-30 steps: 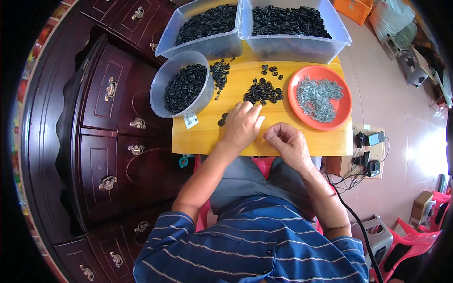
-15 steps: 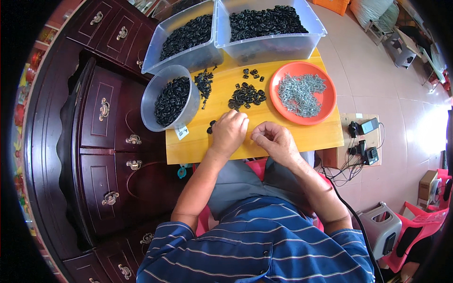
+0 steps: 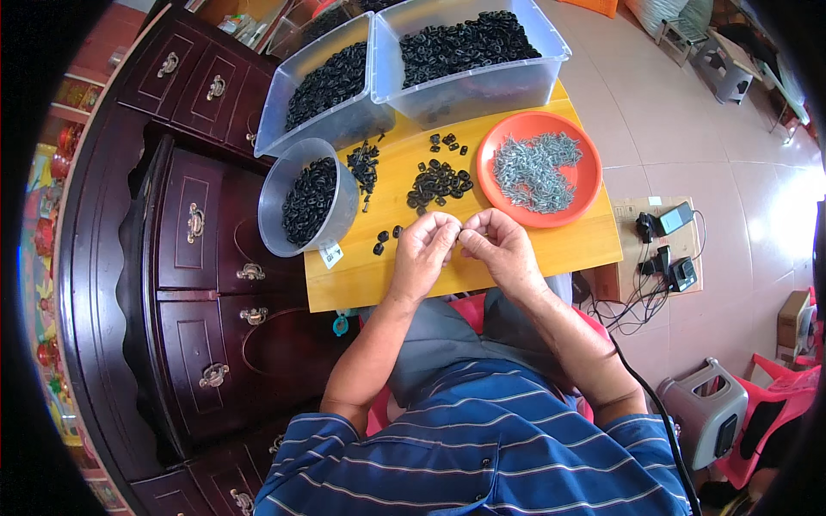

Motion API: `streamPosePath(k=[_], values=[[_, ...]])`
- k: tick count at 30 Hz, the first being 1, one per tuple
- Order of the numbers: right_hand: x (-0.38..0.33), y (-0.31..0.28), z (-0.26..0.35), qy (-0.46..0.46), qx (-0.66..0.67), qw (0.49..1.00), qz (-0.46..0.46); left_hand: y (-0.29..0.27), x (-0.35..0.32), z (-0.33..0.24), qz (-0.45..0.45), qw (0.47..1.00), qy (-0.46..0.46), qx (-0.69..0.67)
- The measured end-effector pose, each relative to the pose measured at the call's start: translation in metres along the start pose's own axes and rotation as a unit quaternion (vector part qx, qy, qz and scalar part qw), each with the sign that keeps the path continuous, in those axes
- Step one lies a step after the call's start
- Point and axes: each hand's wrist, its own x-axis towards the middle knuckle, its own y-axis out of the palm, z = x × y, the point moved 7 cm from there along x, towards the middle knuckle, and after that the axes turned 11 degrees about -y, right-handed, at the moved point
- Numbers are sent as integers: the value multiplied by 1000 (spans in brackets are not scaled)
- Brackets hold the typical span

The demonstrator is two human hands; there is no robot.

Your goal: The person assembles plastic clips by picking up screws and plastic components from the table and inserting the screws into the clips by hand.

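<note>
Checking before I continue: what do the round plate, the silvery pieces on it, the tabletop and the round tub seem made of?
Round plate: probably plastic; uniform red-orange, smooth rim.
Silvery pieces: likely metal; grey with bright glints.
Tabletop: wood or wood-look laminate; yellow, grain-like streaks, slight sheen.
Round tub: likely smooth plastic; translucent wall.

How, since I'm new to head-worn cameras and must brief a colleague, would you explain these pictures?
No machine here: you see a bare left hand and a bare right hand, filmed from above by their owner's wide head-worn camera, which bends straight edges. On the yellow table lies a pile of black pieces. To its right is an orange plate of silvery bits; to its left, a tub of black pieces. Two clear boxes at the far side hold more. Both hands' fingers are pinched close together over the table; anything held is too small to make out.
</note>
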Motion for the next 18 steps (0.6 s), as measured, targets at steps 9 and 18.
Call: streamPosePath(k=[9, 18], values=[[-1, -6, 3, -33, -71, 997, -19, 14, 41, -52, 16, 985, 124, 117], [-9, 14, 22, -118, -324, 935, 84, 84, 99, -74, -77, 827, 297, 471]])
